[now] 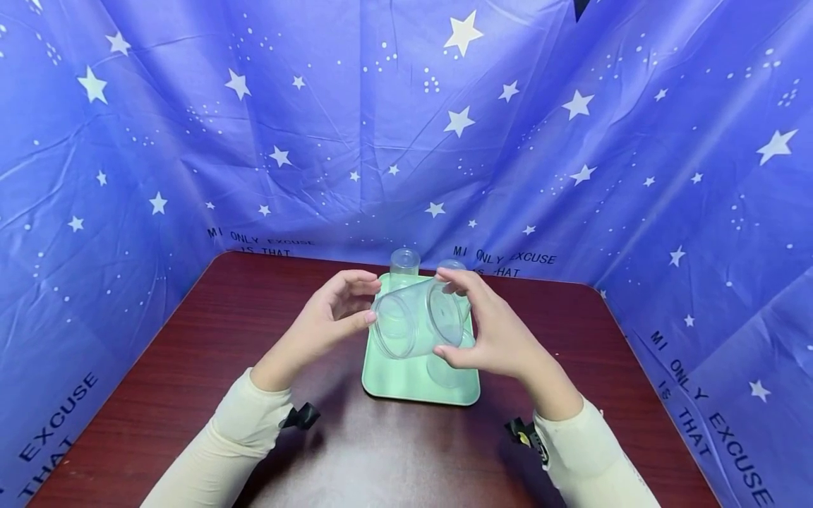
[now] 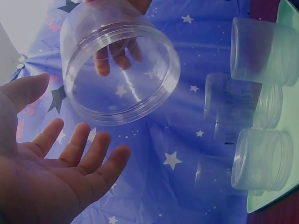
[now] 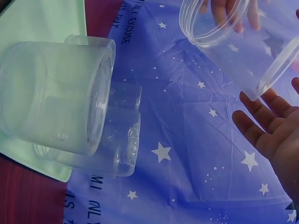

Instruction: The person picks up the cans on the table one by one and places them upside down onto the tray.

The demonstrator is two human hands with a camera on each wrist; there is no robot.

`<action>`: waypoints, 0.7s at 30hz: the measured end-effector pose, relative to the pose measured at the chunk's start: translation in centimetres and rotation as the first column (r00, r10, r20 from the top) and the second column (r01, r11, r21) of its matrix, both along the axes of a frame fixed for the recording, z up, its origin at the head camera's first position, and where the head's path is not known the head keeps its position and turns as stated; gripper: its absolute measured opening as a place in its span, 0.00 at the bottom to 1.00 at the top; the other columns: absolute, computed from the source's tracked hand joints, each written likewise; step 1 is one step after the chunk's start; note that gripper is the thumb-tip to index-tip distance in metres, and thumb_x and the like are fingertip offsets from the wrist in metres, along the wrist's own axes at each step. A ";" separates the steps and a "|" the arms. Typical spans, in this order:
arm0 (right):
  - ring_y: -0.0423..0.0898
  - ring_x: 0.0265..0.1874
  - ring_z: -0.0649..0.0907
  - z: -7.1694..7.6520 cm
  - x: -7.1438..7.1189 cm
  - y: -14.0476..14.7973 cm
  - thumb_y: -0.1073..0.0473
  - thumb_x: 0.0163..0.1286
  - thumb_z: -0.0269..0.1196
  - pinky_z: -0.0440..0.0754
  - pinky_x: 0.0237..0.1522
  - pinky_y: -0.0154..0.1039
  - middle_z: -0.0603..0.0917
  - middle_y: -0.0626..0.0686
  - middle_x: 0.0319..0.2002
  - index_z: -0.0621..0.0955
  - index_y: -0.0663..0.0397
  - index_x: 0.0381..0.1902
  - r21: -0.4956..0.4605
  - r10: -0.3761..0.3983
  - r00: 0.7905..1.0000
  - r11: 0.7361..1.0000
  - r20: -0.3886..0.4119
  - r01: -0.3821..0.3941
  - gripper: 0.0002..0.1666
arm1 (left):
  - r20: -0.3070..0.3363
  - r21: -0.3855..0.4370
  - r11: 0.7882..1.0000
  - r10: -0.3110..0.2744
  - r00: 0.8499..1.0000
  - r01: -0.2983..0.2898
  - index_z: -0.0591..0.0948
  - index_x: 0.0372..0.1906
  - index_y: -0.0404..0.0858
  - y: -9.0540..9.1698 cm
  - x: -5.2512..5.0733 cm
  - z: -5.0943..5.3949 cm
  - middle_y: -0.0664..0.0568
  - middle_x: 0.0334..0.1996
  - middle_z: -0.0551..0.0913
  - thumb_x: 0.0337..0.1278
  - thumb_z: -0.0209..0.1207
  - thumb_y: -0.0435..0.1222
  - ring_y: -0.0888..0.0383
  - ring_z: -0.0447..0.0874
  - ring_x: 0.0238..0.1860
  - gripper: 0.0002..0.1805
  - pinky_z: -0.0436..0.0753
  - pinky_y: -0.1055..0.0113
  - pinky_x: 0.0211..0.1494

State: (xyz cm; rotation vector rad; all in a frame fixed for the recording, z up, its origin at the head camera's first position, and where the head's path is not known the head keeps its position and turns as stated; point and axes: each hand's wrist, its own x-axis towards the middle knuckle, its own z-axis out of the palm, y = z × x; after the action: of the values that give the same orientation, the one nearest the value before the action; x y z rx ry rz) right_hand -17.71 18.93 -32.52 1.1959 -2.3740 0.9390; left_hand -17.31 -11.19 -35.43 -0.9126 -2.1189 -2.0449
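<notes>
A clear plastic jar (image 1: 416, 317) lies tilted on its side in the air above a pale green tray (image 1: 394, 386). My right hand (image 1: 498, 335) grips its base end between thumb and fingers; in the right wrist view the fingertips (image 3: 268, 105) meet the base edge. The jar's ridged, lidless mouth points to my left hand (image 1: 324, 317). In the left wrist view that hand (image 2: 60, 172) is spread, with a gap to the jar's rim (image 2: 140, 112). Through the clear wall, fingers of the right hand (image 2: 119, 58) show.
Several more clear jars stand on the tray, among them one at its back left (image 1: 404, 264) and one near the front right (image 1: 449, 374). The tray sits on a dark red wooden table (image 1: 267, 296). Blue star-printed cloth (image 1: 381, 106) hangs behind and at both sides.
</notes>
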 end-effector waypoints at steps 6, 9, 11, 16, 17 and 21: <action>0.48 0.58 0.79 0.2 -0.5 -0.4 0.46 0.46 0.80 0.76 0.63 0.46 0.75 0.48 0.66 0.63 0.45 0.77 0.060 -0.012 0.999 0.998 -0.032 0.014 0.63 | -0.025 -0.035 0.999 0.030 0.999 -0.031 0.72 0.66 0.35 -0.2 -0.1 0.1 0.43 0.62 0.80 0.62 0.65 0.25 0.51 0.78 0.64 0.28 0.78 0.48 0.66; 0.48 0.58 0.79 0.4 -0.6 -0.6 0.45 0.46 0.80 0.78 0.61 0.48 0.75 0.48 0.66 0.63 0.44 0.77 0.085 -0.018 0.999 0.996 -0.034 0.021 0.63 | -0.038 -0.040 0.999 0.035 0.999 -0.036 0.72 0.66 0.35 -0.3 -0.1 0.1 0.43 0.61 0.80 0.62 0.65 0.25 0.51 0.78 0.64 0.28 0.79 0.49 0.66; 0.49 0.58 0.79 0.4 -0.7 -0.8 0.43 0.47 0.80 0.79 0.60 0.49 0.76 0.47 0.66 0.63 0.43 0.77 0.103 -0.024 0.999 0.994 -0.026 0.027 0.62 | -0.043 -0.044 0.998 0.038 0.998 -0.040 0.72 0.66 0.35 -0.3 -0.1 0.2 0.42 0.61 0.80 0.63 0.65 0.25 0.52 0.79 0.63 0.28 0.79 0.50 0.65; 0.49 0.58 0.79 0.4 -1.0 -1.1 0.40 0.47 0.79 0.79 0.59 0.49 0.75 0.44 0.66 0.62 0.41 0.78 0.146 -0.050 0.999 0.988 0.000 0.049 0.62 | -0.056 -0.050 0.997 0.050 0.997 -0.052 0.72 0.66 0.33 -0.3 -0.2 0.2 0.41 0.60 0.80 0.63 0.64 0.25 0.53 0.79 0.63 0.27 0.81 0.53 0.64; 0.49 0.58 0.79 0.4 -1.1 -1.2 0.40 0.48 0.79 0.79 0.58 0.49 0.75 0.44 0.66 0.62 0.41 0.78 0.153 -0.055 0.999 0.987 0.005 0.053 0.62 | -0.056 -0.051 0.997 0.053 0.997 -0.056 0.72 0.66 0.33 -0.3 -0.2 0.2 0.40 0.60 0.80 0.63 0.64 0.25 0.53 0.79 0.62 0.27 0.81 0.54 0.64; 0.48 0.58 0.78 0.3 -1.3 -1.5 0.39 0.50 0.78 0.79 0.58 0.48 0.75 0.43 0.65 0.62 0.43 0.78 0.188 -0.066 0.998 0.980 0.024 0.061 0.61 | -0.054 -0.061 0.994 0.084 0.995 -0.087 0.74 0.64 0.33 -0.4 -0.3 0.2 0.41 0.60 0.80 0.63 0.64 0.25 0.55 0.79 0.62 0.25 0.82 0.55 0.63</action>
State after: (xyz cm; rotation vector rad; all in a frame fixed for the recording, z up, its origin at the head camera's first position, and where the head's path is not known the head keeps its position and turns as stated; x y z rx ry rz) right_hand -19.04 17.42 -32.24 1.1706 -2.5557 0.7318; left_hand -17.59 -11.58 -35.24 -0.8565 -2.1673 -1.9043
